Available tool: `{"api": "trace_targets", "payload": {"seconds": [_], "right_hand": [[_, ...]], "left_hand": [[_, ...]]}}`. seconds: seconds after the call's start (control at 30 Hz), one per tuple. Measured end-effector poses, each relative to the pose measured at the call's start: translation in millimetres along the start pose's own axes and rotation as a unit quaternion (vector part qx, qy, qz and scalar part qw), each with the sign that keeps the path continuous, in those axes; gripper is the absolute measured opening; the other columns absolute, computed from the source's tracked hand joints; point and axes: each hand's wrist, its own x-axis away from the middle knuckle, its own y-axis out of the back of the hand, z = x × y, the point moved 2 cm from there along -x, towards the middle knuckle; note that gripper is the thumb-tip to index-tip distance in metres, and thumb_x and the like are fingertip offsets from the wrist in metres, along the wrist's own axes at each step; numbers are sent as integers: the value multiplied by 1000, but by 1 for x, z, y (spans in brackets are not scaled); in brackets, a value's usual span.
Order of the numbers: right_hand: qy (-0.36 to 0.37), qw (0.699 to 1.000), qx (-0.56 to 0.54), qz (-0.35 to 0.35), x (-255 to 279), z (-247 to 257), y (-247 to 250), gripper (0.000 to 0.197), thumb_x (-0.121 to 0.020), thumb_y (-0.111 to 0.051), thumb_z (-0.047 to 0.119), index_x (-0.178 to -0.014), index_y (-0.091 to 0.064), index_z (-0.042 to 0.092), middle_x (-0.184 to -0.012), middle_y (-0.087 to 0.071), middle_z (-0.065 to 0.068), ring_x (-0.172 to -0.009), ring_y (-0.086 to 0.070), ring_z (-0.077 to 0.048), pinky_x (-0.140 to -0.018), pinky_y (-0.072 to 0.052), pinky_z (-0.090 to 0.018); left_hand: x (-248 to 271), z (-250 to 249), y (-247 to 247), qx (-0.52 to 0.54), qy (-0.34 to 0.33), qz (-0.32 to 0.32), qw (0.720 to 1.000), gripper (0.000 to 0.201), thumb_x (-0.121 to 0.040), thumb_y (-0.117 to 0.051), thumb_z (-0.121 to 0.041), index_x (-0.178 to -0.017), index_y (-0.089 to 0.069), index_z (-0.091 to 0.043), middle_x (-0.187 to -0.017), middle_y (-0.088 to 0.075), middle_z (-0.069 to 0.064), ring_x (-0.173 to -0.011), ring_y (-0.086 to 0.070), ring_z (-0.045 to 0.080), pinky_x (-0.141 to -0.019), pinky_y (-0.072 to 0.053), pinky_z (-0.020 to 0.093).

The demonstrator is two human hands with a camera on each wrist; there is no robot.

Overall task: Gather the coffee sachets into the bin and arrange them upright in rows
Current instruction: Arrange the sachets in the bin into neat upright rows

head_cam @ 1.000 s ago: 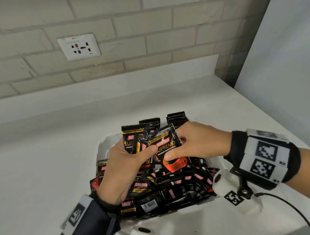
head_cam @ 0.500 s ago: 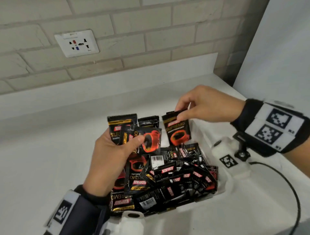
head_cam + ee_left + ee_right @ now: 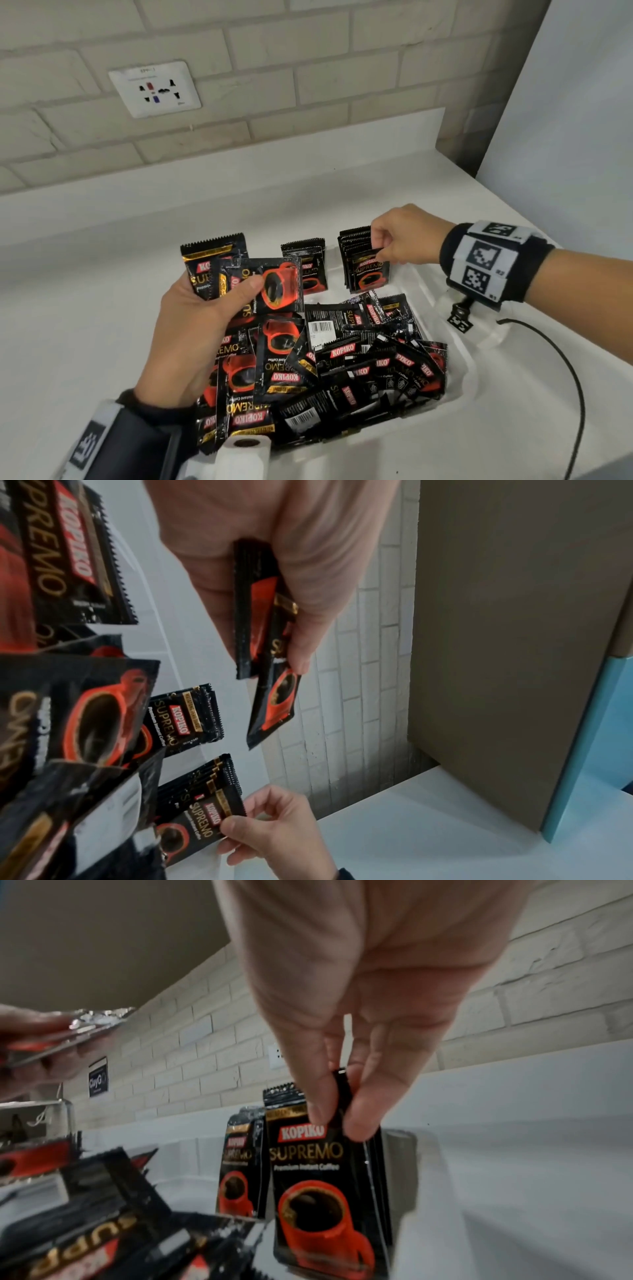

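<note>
A white bin [image 3: 460,363] on the counter holds a loose pile of black Kopiko coffee sachets [image 3: 359,359]. Two upright stacks stand at its far end, one in the middle [image 3: 305,267] and one at the right [image 3: 356,240]. My right hand [image 3: 376,248] pinches the top edge of a sachet [image 3: 370,277] standing upright at the front of the right stack; the right wrist view shows the same sachet [image 3: 318,1191] upright, pinched at its top. Above the pile's left side, my left hand [image 3: 236,286] grips a few sachets [image 3: 274,287], also visible as held sachets [image 3: 267,631].
The bin sits on a white counter [image 3: 85,325] below a brick wall with a socket plate [image 3: 154,89]. A pale panel [image 3: 565,120] stands close on the right. A black cable [image 3: 565,370] trails from my right wrist across the counter.
My right hand drew a sachet from the left hand's bunch, carried it right and back, and lowered it upright against the right stack. The left hand kept hold of its sachets.
</note>
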Motion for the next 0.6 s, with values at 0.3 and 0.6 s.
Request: {"api": "trace_targets", "payload": {"seconds": [0.3,0.6], "right_hand": [[7,999,36,-2,-5,-1,-6,7,-84,-64,11,-90,-60,11,-71,-47,10,-75,-49,-12,-55,-33,-13],[28,995,61,-68,-3,-4,12,21,-83,-65,20,-93,-47,18,-76,-37,11,-79,-41,-14,-57,-28,-22]], "left_hand": [[-1,3,-3,14,8,11,1000,15,-59,-69,-14,-68,-67,-25,-74,-74,-1,-68,-71,13,-69,-49,35],[-2,5,-5,13,10,12,1000,21,-58,-70,-15,-78,-64,-19,-75,-74,0,-68,-70,13,-68,-50,33]]}}
